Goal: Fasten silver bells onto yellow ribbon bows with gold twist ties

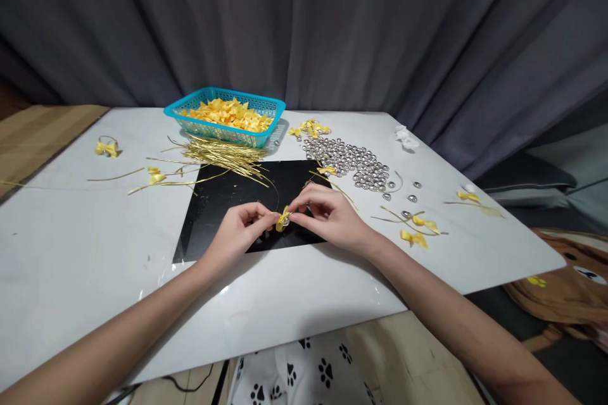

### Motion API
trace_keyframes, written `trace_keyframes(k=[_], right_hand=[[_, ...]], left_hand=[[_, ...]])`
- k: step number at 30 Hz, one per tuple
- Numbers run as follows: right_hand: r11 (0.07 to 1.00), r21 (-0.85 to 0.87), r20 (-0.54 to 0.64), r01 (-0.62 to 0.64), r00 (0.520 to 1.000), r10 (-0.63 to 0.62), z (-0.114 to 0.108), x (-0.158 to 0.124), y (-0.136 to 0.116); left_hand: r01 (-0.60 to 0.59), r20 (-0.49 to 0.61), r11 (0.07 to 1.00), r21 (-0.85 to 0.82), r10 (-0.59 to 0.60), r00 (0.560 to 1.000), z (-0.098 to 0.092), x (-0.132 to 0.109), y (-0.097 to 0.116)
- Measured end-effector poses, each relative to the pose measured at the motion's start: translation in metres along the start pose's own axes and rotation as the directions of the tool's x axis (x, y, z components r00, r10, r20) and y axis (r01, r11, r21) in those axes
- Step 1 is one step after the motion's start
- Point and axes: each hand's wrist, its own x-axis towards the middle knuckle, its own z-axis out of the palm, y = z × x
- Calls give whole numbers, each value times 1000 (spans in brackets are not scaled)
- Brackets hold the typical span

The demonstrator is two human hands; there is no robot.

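Mid-frame: our left hand (242, 225) and right hand (335, 213) flank the yellow bow (282, 220), equally near, both grips pinched on its sides.

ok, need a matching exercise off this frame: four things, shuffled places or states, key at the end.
1. yellow bow
2. blue basket
3. black mat
4. silver beads

A. flat beneath the left hand and right hand
B. heaped beyond the right hand
C. filled with yellow pieces
D. pinched at the fingertips

Pairs: 1-D, 2-C, 3-A, 4-B
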Motion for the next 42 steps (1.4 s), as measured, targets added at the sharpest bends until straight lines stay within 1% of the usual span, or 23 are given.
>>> trace_keyframes(k=[5, 8, 13, 18, 23, 30, 35, 42], right_hand=[[982, -102, 107, 161, 983, -151, 4, -5, 7], [966, -156, 165, 204, 970, -178, 4, -6, 7], [964, -224, 209, 142, 973, -95, 3, -5, 3], [976, -203, 177, 80, 983, -44, 3, -3, -1], [986, -154, 122, 64, 992, -45, 3, -4, 1], [974, -141, 161, 175, 975, -151, 5, -4, 4], [978, -163, 185, 133, 978, -102, 6, -4, 1], [983, -142, 138, 115, 986, -95, 5, -6, 1]], left_hand=[[-2, 41, 1000, 9, 2, 999, 0, 0, 0], [-13, 62, 1000, 10, 13, 998, 0, 0, -2], [-26, 75, 1000, 13, 25, 997, -1, 1, -3], [-37, 66, 999, -12, 37, 997, -1, 1, -2], [-23, 73, 999, -32, 25, 997, -2, 1, -3], [-33, 110, 999, 4, 32, 993, -2, 1, -4], [-48, 112, 999, 5, 47, 993, -2, 0, -3], [-24, 126, 1000, -5, 25, 992, -1, 0, -1]])
